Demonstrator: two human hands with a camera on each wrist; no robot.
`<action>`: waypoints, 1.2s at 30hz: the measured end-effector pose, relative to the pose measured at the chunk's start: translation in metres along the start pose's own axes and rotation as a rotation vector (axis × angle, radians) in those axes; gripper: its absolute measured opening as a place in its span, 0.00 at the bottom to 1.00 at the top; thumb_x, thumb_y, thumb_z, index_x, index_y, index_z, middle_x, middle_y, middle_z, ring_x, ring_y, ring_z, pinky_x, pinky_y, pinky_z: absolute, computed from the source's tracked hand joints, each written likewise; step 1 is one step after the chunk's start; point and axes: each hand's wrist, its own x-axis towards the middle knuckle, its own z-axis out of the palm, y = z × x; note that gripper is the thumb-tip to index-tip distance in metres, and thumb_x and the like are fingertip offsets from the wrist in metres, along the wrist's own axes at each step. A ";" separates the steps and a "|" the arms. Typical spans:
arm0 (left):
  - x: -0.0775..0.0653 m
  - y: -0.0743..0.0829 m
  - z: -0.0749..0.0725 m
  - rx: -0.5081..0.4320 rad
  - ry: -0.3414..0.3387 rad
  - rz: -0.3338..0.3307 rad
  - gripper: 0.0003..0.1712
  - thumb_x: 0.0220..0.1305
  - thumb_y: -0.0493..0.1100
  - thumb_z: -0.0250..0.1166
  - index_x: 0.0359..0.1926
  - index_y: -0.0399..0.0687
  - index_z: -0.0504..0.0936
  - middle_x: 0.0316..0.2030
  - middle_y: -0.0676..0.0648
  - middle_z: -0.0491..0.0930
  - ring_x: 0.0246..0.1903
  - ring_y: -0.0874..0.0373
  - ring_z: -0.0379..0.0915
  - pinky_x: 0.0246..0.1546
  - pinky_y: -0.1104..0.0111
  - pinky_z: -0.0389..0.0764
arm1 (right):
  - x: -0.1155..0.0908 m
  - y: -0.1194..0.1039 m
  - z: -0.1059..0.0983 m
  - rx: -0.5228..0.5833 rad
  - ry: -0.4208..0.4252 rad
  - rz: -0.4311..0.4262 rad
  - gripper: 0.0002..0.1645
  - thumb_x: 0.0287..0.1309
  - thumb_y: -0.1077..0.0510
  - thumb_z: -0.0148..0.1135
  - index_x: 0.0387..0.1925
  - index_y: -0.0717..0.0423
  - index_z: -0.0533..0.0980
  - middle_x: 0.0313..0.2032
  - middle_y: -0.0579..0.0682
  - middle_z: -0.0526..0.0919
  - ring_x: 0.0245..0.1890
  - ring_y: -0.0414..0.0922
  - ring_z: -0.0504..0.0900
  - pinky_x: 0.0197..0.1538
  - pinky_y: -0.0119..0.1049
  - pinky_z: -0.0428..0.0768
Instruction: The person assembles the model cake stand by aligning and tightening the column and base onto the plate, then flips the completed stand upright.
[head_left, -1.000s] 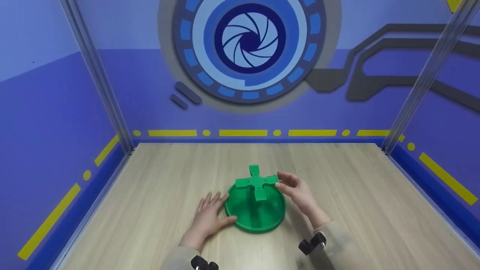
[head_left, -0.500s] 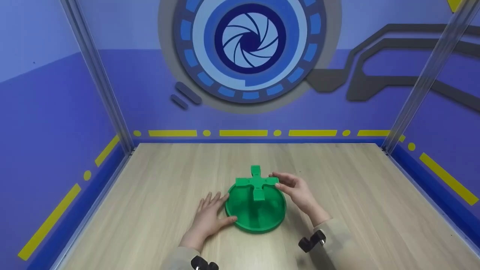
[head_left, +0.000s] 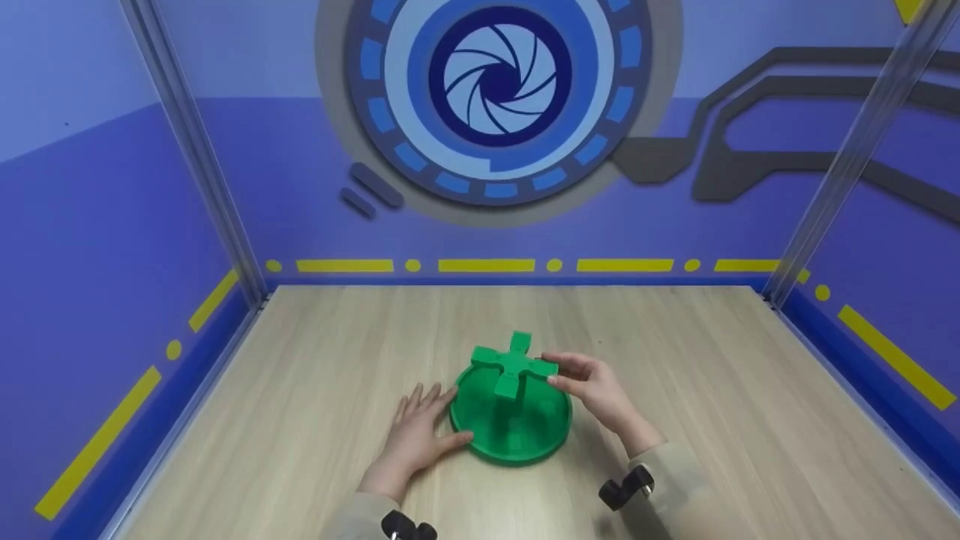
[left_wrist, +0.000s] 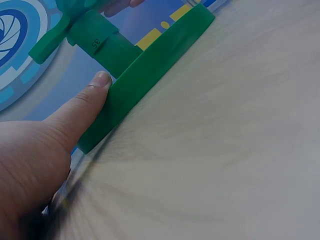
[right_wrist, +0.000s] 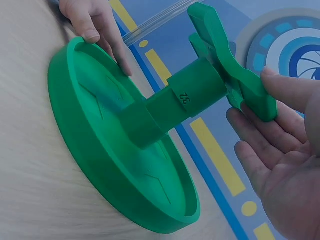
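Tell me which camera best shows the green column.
The right wrist view: the column shows side-on from the dish to the cross-shaped top, its 32 readable. The left wrist view shows a 35, the base hidden behind the dish. The head view looks down, the cross-shaped top covering much of it.

Behind the wooden table [head_left: 300, 390], a blue wall [head_left: 262, 165] bears a round shutter-patterned emblem [head_left: 500, 82] and yellow dashes [head_left: 486, 265]; metal posts [head_left: 198, 150] rise at the table's far corners.
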 end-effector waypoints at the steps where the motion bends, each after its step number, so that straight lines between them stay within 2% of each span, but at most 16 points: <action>1: 0.000 0.000 0.000 -0.002 0.001 0.001 0.53 0.58 0.71 0.70 0.77 0.51 0.66 0.78 0.35 0.59 0.80 0.31 0.43 0.81 0.38 0.42 | -0.001 0.000 0.001 0.000 0.000 0.003 0.29 0.66 0.56 0.68 0.65 0.62 0.76 0.65 0.61 0.80 0.64 0.50 0.81 0.60 0.24 0.81; 9: -0.001 0.001 -0.001 -0.005 0.006 0.001 0.54 0.57 0.71 0.70 0.77 0.50 0.67 0.78 0.34 0.60 0.80 0.30 0.43 0.81 0.37 0.42 | -0.006 -0.001 0.007 0.017 -0.006 -0.013 0.31 0.65 0.59 0.69 0.66 0.66 0.75 0.65 0.65 0.79 0.61 0.47 0.83 0.59 0.23 0.81; 16: 0.001 -0.001 -0.001 -0.001 0.005 0.000 0.54 0.57 0.73 0.69 0.77 0.51 0.67 0.78 0.35 0.60 0.80 0.31 0.43 0.81 0.37 0.42 | -0.011 -0.005 0.018 -0.002 0.063 -0.013 0.30 0.61 0.60 0.73 0.63 0.65 0.77 0.64 0.64 0.80 0.56 0.40 0.84 0.55 0.23 0.82; 19: 0.001 -0.001 -0.001 -0.003 0.009 0.007 0.53 0.57 0.72 0.69 0.76 0.51 0.67 0.78 0.34 0.60 0.80 0.30 0.43 0.81 0.37 0.42 | -0.013 -0.007 0.024 -0.017 0.093 -0.022 0.29 0.59 0.61 0.74 0.61 0.65 0.78 0.62 0.63 0.81 0.55 0.35 0.83 0.57 0.26 0.83; 22: 0.001 -0.001 -0.001 -0.003 0.007 0.006 0.53 0.57 0.72 0.69 0.77 0.51 0.67 0.78 0.34 0.60 0.80 0.30 0.43 0.81 0.37 0.42 | -0.014 -0.008 0.031 -0.032 0.129 -0.032 0.29 0.56 0.61 0.76 0.59 0.65 0.80 0.60 0.63 0.83 0.57 0.39 0.83 0.62 0.37 0.85; 26: 0.001 -0.001 -0.001 -0.003 0.005 0.005 0.54 0.57 0.72 0.69 0.77 0.51 0.67 0.78 0.34 0.60 0.80 0.30 0.43 0.81 0.37 0.41 | -0.016 -0.009 0.038 -0.042 0.177 -0.032 0.29 0.54 0.61 0.78 0.58 0.62 0.81 0.57 0.61 0.85 0.60 0.51 0.82 0.65 0.51 0.82; 29: 0.001 -0.001 -0.001 0.000 0.008 0.008 0.53 0.57 0.72 0.69 0.76 0.51 0.67 0.78 0.34 0.60 0.80 0.30 0.43 0.81 0.37 0.42 | -0.017 -0.010 0.044 -0.050 0.203 -0.030 0.28 0.53 0.61 0.78 0.57 0.61 0.81 0.57 0.59 0.85 0.61 0.55 0.82 0.65 0.49 0.82; 33: 0.000 0.000 -0.001 0.000 0.007 0.000 0.53 0.57 0.72 0.69 0.77 0.52 0.67 0.78 0.35 0.60 0.80 0.30 0.43 0.81 0.37 0.42 | -0.018 -0.011 0.049 -0.049 0.215 -0.038 0.29 0.52 0.61 0.79 0.56 0.61 0.81 0.57 0.59 0.85 0.59 0.54 0.83 0.65 0.44 0.83; 36: 0.000 0.001 -0.001 -0.002 0.004 -0.004 0.53 0.57 0.71 0.70 0.77 0.52 0.67 0.78 0.35 0.60 0.80 0.30 0.43 0.81 0.38 0.42 | -0.019 -0.011 0.049 -0.055 0.207 -0.049 0.30 0.52 0.61 0.79 0.57 0.62 0.80 0.57 0.59 0.84 0.59 0.54 0.83 0.65 0.45 0.83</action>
